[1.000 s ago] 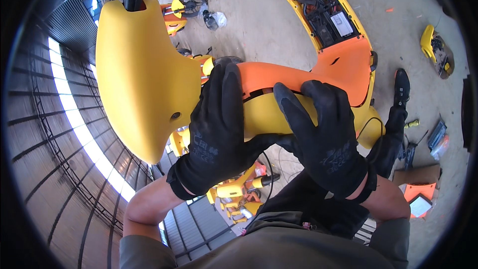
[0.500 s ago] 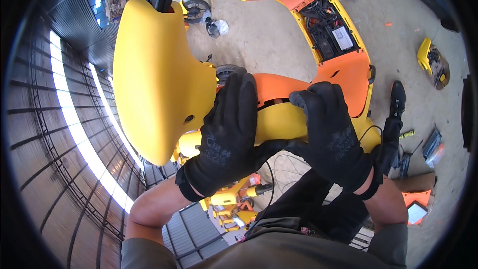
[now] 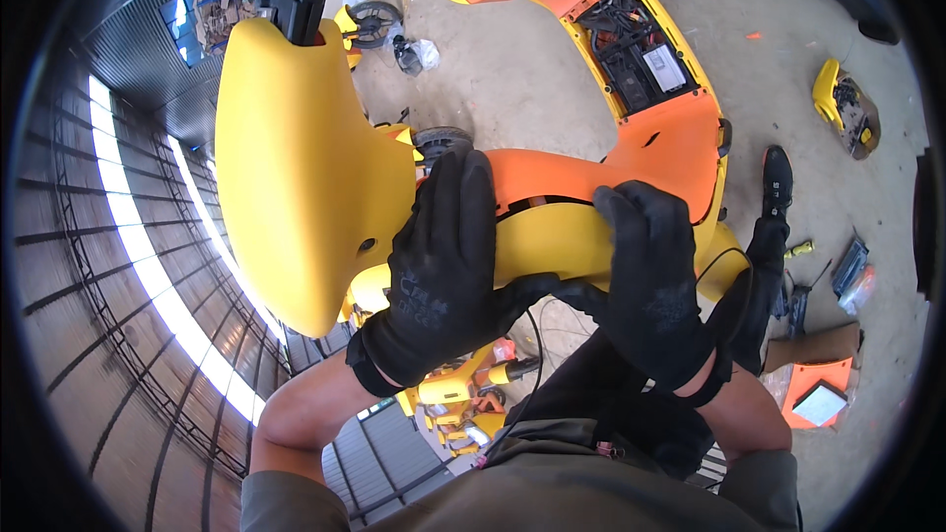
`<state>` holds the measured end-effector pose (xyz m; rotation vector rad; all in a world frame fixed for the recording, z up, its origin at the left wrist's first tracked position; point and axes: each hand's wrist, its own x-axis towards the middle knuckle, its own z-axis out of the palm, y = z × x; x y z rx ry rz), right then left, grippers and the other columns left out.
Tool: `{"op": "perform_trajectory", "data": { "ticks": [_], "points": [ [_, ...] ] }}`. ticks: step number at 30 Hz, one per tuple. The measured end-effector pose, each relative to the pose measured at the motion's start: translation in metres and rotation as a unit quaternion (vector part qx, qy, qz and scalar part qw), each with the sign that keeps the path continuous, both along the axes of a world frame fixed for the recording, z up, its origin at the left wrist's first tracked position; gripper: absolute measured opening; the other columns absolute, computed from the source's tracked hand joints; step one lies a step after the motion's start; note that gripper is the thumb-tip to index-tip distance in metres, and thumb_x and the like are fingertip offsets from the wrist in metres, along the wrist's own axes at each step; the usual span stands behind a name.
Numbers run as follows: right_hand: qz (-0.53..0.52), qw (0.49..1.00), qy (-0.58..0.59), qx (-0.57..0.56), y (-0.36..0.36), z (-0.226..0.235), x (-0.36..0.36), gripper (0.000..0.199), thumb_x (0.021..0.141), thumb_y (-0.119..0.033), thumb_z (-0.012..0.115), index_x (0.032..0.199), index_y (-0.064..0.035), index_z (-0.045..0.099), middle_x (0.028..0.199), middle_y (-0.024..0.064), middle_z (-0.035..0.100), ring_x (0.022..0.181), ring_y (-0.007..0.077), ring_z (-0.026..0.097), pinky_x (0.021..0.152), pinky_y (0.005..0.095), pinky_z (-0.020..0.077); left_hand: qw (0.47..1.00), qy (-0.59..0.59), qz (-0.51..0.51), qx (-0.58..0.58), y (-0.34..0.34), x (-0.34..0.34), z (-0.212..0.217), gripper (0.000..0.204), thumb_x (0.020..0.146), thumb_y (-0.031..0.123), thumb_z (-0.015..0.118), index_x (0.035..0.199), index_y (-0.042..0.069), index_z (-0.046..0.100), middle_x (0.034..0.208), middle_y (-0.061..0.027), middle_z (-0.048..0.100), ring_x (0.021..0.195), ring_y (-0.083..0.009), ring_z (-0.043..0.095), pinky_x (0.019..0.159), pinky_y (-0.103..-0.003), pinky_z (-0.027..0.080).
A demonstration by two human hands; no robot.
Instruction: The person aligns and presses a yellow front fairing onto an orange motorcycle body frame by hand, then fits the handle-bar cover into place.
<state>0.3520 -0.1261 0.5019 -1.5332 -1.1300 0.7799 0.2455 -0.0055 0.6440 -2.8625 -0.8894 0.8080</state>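
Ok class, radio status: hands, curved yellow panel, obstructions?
Left hand, right hand, both black-gloved, on curved yellow panel. Dark gap beside orange panel. Thin black cable below, apparently not blocking.

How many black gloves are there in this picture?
2: one glove on the left hand, over the left end of the yellow panel; the other glove on the right hand, over that panel farther right. Others could be hidden from view.
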Motion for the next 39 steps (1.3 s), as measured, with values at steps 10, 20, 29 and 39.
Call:
{"op": "perform_trajectory", "data": {
  "ticks": [10, 20, 29, 39],
  "points": [
    [0.016, 0.999, 0.04, 0.012, 0.004, -0.007, -0.003, 0.079, 0.063, -0.02, 0.088, 0.129, 0.0001, 0.049, 0.119, 0.0179, 0.048, 0.108, 0.0361, 0.048, 0.092, 0.0465, 0.0422, 0.999, -0.014, -0.037, -0.013, 0.003, -0.01, 0.002, 0.114, 0.073, 0.05, 0.085, 0.15, -0.011, 0.027, 0.147, -0.0348, 0.039, 0.136, -0.0505, 0.042, 0.108, -0.053, 0.04],
    [-0.012, 1.0, 0.025, 0.014, 0.006, -0.016, -0.001, 0.101, 0.061, -0.03, 0.09, 0.145, -0.0021, 0.04, 0.127, 0.0173, 0.048, 0.117, 0.0373, 0.047, 0.099, 0.0481, 0.0398, 0.999, -0.034, -0.027, -0.011, 0.004, -0.007, -0.002, 0.11, 0.075, 0.046, 0.084, 0.149, -0.012, 0.028, 0.144, -0.037, 0.042, 0.132, -0.0524, 0.047, 0.106, -0.053, 0.042],
    [0.023, 1.0, 0.02, -0.001, 0.0, -0.003, 0.001, 0.093, 0.064, -0.028, 0.088, 0.142, -0.0004, 0.046, 0.13, 0.0184, 0.05, 0.122, 0.0391, 0.048, 0.102, 0.0478, 0.0398, 0.999, -0.038, -0.011, -0.022, 0.002, -0.008, -0.003, 0.111, 0.074, 0.041, 0.086, 0.15, -0.012, 0.026, 0.146, -0.0381, 0.039, 0.133, -0.054, 0.044, 0.107, -0.053, 0.041],
    [-0.013, 0.996, 0.092, 0.004, -0.004, 0.0, -0.008, 0.072, 0.07, -0.008, 0.078, 0.136, 0.0021, 0.05, 0.124, 0.0193, 0.05, 0.111, 0.0387, 0.05, 0.097, 0.0479, 0.0427, 0.999, -0.036, 0.002, -0.02, -0.007, -0.003, -0.004, 0.102, 0.081, 0.043, 0.079, 0.146, -0.016, 0.028, 0.144, -0.0402, 0.039, 0.134, -0.0565, 0.041, 0.109, -0.058, 0.037]
  ]
}}
